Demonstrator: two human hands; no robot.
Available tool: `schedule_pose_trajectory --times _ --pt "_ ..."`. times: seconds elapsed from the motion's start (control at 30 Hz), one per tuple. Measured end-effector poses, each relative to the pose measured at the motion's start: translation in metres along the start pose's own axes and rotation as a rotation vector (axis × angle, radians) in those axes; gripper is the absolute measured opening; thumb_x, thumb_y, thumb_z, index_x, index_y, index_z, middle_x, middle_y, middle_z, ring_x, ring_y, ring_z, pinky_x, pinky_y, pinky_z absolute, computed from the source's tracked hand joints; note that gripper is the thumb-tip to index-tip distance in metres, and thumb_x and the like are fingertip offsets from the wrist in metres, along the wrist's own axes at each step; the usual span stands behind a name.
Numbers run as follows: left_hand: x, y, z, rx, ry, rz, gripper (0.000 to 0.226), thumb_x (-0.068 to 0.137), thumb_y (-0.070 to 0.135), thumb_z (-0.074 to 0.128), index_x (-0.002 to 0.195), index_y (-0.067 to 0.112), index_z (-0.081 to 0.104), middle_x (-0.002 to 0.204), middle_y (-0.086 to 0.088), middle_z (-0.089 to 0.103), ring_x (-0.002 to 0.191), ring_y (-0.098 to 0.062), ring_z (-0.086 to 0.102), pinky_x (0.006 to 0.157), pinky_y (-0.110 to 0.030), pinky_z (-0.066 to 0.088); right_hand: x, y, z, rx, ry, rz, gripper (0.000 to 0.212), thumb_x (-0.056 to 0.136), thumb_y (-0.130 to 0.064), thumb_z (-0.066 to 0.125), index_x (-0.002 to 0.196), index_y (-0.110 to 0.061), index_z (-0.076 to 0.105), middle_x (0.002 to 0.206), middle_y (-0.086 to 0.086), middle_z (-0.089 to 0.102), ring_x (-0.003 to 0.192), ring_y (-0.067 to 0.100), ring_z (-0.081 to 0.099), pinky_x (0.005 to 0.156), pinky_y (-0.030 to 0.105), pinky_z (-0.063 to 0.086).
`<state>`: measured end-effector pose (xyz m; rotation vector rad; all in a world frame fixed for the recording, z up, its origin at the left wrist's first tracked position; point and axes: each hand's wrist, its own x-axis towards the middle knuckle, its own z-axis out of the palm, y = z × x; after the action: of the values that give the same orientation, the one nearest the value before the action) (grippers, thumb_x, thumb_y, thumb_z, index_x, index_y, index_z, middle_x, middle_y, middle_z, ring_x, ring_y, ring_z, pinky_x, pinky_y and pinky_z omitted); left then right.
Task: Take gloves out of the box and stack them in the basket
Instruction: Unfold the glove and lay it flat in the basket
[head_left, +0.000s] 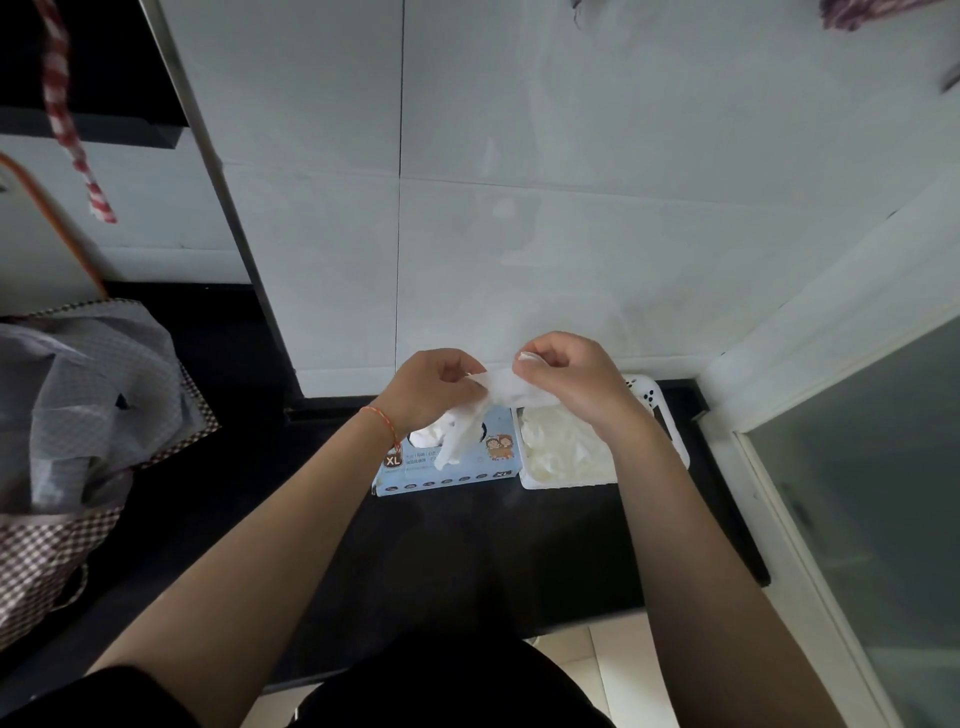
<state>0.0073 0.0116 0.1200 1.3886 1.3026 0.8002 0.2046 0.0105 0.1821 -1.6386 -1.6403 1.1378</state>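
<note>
Holding a white glove (511, 388) stretched between them, both hands hover above the counter (467, 545). The left hand (431, 387) pinches one end; the right hand (563, 376) grips the other, fingers curled round the cuff. The glove's long axis runs left to right, with its loose fingers drooping over the blue box (462, 467). The white basket (566, 480) sits just beside the box on its right and already holds a pile of gloves (558, 447), directly under the right wrist. So the right hand is nearer to it. Laying this glove flat likely means carrying it a little rightward and down, keeping it spread.
</note>
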Motion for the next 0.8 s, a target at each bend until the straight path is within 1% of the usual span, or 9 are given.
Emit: schedule_pose_trajectory --times 0.1,0.2,0.27,0.37,0.43,0.53,0.63,0.7,0.8 --pt "0.001 -0.004 0.001 0.085 -0.011 -0.008 0.006 0.085 0.018 0.074 0.089 0.014 0.072 0.079 0.005 0.070 0.066 -0.005 0.058 0.066 -0.017 0.047 0.001 0.001 -0.001 0.093 0.156 -0.047 0.005 0.090 -0.019 0.067 0.091 -0.017 0.072 0.082 -0.005 0.066 0.068 0.002 0.056 0.060 0.011 0.044" --pt "0.002 -0.010 0.003 0.109 -0.013 -0.028 0.008 0.084 0.021 0.075 0.085 0.014 0.072 0.076 0.005 0.067 0.065 -0.007 0.055 0.065 -0.017 0.044 0.005 0.002 -0.004 0.141 0.299 -0.082 0.008 0.091 -0.017 0.065 0.095 -0.015 0.072 0.088 -0.001 0.069 0.072 0.005 0.058 0.063 0.014 0.047" --pt "0.002 -0.010 0.003 0.113 -0.040 -0.034 0.006 0.085 0.019 0.075 0.081 0.016 0.072 0.074 0.007 0.067 0.063 -0.003 0.057 0.063 -0.014 0.044 0.007 0.004 -0.005 0.112 0.349 -0.117 0.010 0.093 -0.018 0.061 0.096 -0.017 0.070 0.083 -0.003 0.066 0.069 0.004 0.055 0.065 0.018 0.044" --pt "0.003 -0.011 0.006 0.121 -0.108 -0.061 0.016 0.086 0.020 0.074 0.074 0.010 0.071 0.062 0.008 0.064 0.051 0.001 0.052 0.055 -0.009 0.039 0.007 0.009 -0.005 0.006 0.408 -0.155 0.012 0.098 -0.021 0.052 0.098 -0.017 0.063 0.064 -0.009 0.046 0.056 0.003 0.042 0.059 0.015 0.035" --pt "0.004 -0.013 0.007 0.104 -0.123 -0.090 0.026 0.087 0.023 0.073 0.071 0.003 0.066 0.053 0.012 0.055 0.046 0.000 0.046 0.052 -0.010 0.036 0.005 0.013 -0.005 -0.037 0.449 -0.166 0.013 0.100 -0.022 0.048 0.098 -0.018 0.061 0.060 -0.008 0.040 0.053 0.005 0.039 0.055 0.015 0.034" --pt "0.006 -0.017 0.010 0.023 -0.106 -0.123 0.041 0.086 0.031 0.072 0.075 -0.005 0.055 0.065 0.000 0.047 0.057 -0.011 0.043 0.060 -0.022 0.035 0.002 0.020 -0.009 -0.062 0.505 -0.146 0.014 0.100 -0.024 0.048 0.098 -0.023 0.062 0.060 -0.007 0.043 0.052 0.006 0.040 0.053 0.017 0.034" --pt "0.010 -0.020 0.014 -0.197 -0.119 -0.154 0.033 0.086 0.029 0.068 0.067 0.006 0.053 0.070 -0.004 0.045 0.065 -0.017 0.043 0.067 -0.030 0.033 0.001 0.031 -0.018 -0.025 0.476 -0.079 0.011 0.096 -0.025 0.056 0.104 -0.025 0.063 0.057 -0.006 0.042 0.049 0.007 0.038 0.056 0.022 0.037" --pt "0.010 -0.022 0.016 -0.346 -0.107 -0.184 0.024 0.084 0.024 0.067 0.063 0.017 0.056 0.067 -0.003 0.047 0.063 -0.017 0.043 0.064 -0.030 0.033 -0.004 0.033 -0.024 0.066 0.384 -0.026 0.023 0.092 -0.023 0.062 0.114 -0.027 0.058 0.062 -0.001 0.044 0.052 0.009 0.041 0.056 0.021 0.041" --pt "0.020 -0.024 0.035 -0.328 -0.085 -0.255 0.014 0.081 0.027 0.066 0.080 0.013 0.062 0.074 -0.008 0.053 0.068 -0.020 0.047 0.065 -0.030 0.037 -0.005 0.043 -0.042 0.156 0.250 0.100 0.043 0.088 -0.016 0.066 0.126 -0.028 0.049 0.075 0.004 0.054 0.051 0.011 0.050 0.056 0.017 0.045"
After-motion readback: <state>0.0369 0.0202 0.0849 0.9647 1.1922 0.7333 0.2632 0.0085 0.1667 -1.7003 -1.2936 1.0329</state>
